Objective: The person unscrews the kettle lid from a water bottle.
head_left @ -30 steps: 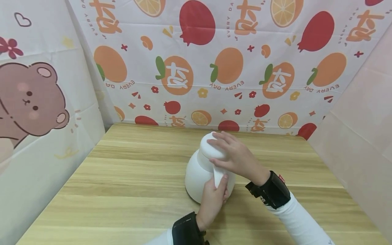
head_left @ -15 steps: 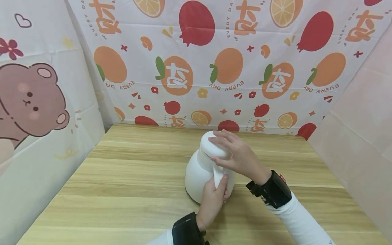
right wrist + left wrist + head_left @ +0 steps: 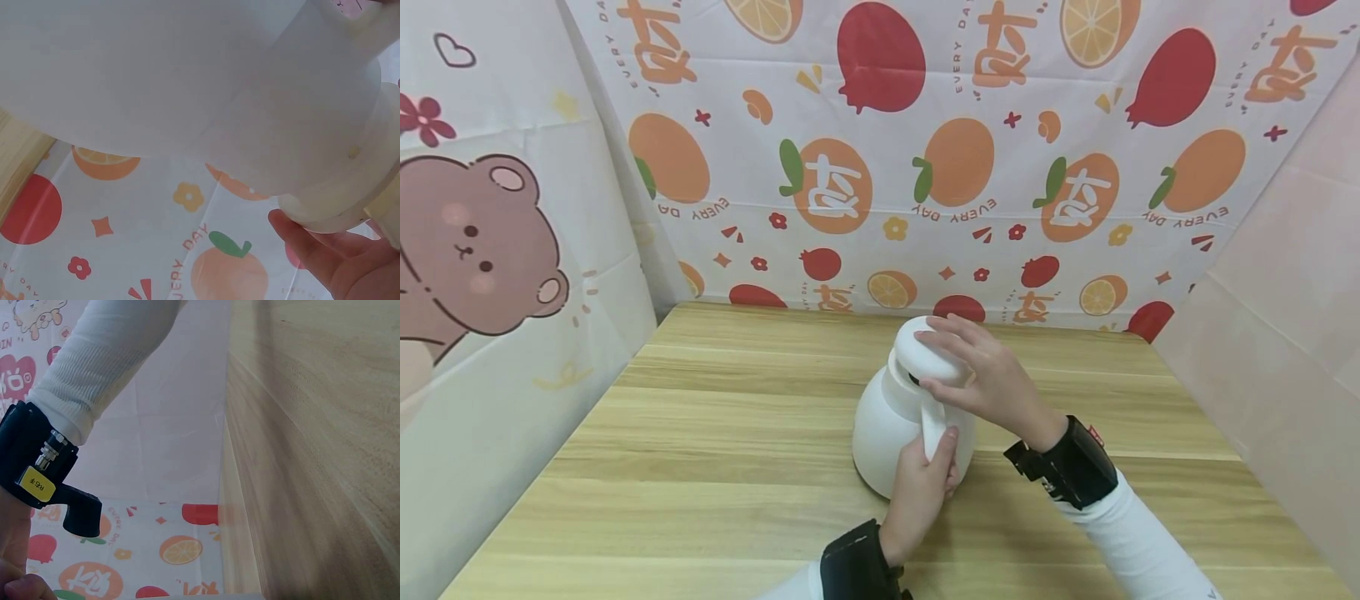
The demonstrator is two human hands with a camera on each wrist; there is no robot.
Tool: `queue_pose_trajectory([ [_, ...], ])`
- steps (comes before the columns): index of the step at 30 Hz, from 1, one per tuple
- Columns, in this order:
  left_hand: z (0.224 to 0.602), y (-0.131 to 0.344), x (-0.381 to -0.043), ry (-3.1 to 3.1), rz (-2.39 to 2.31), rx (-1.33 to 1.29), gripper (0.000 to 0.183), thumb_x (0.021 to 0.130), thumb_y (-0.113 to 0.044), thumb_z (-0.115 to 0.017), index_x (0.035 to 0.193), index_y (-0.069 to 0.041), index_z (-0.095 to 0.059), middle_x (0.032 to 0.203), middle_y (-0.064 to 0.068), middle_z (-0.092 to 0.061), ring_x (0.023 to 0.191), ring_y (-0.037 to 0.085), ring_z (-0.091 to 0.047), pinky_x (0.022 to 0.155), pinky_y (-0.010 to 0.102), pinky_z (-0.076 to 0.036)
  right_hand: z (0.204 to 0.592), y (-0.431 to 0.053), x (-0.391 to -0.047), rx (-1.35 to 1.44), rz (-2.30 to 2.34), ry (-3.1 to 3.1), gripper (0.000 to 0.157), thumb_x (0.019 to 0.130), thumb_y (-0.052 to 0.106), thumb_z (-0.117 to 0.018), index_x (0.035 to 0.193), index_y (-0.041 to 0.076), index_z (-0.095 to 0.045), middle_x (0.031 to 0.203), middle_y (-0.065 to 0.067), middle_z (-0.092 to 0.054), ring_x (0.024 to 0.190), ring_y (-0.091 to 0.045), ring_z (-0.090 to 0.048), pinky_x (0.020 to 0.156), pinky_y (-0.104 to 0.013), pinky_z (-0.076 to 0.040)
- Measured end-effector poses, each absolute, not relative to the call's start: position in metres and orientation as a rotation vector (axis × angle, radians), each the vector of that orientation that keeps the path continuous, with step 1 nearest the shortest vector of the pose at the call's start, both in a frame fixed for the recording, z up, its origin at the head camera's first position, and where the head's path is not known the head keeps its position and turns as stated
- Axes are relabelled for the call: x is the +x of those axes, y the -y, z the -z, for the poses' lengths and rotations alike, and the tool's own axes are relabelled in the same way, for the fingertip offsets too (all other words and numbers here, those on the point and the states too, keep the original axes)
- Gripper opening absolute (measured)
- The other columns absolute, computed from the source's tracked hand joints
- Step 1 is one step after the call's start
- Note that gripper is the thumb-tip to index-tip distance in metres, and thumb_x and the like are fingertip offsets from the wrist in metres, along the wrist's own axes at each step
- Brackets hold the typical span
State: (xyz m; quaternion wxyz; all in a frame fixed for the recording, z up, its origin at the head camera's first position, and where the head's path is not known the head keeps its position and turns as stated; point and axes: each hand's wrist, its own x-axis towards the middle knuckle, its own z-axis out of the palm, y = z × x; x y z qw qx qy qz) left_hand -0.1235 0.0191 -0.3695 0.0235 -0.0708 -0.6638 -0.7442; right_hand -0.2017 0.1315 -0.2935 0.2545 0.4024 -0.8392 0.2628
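A white vacuum jug [image 3: 877,437] stands upright near the middle of the wooden table. My left hand [image 3: 916,493] grips its handle [image 3: 932,427], fingers curled round and thumb along it. On top, the white lid [image 3: 917,350] sits tilted, with a dark gap showing at its near edge above the neck. My right hand [image 3: 996,379] holds the lid from the right, fingers over the top and thumb low on the near side. In the right wrist view the jug's body [image 3: 156,75] fills the upper part, with the right hand [image 3: 356,265] at lower right.
The wooden table [image 3: 700,433] meets a fruit-print cloth [image 3: 887,208] at the back. A bear-print cloth [image 3: 512,250] hangs on the left and a pale cloth [image 3: 1277,292] on the right. Both wrists carry black bands [image 3: 1071,462].
The right hand has shifted slightly up and right with the lid. The lid has tilted and risen off the neck at its near side. The left hand and jug body stay put.
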Motion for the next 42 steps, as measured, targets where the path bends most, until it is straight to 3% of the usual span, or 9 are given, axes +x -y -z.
queue_pose_trajectory([
  [18,0.37,-0.019,-0.125,2.023,2.301,-0.215,0.038,0.098,-0.016,-0.047,0.075,0.014,-0.045,0.051,0.003,-0.039,0.04,0.003,-0.034,0.04,0.011,-0.03,0.294,-0.14,-0.204,1.003,-0.82,2.288,0.049,0.074,0.02,-0.077,0.12,0.007,-0.064,0.131,-0.019,-0.062,0.124,-0.033,-0.053,0.094,-0.056,-0.051],
  [42,0.372,-0.02,-0.125,2.004,2.287,-0.223,0.042,0.098,-0.02,-0.048,0.073,0.013,-0.045,0.05,0.008,-0.04,0.039,0.0,-0.034,0.041,0.011,-0.03,0.307,-0.158,-0.203,0.841,-1.068,2.186,0.05,0.073,0.004,-0.074,0.121,0.0,-0.061,0.128,-0.027,-0.061,0.12,-0.039,-0.055,0.085,-0.059,-0.054],
])
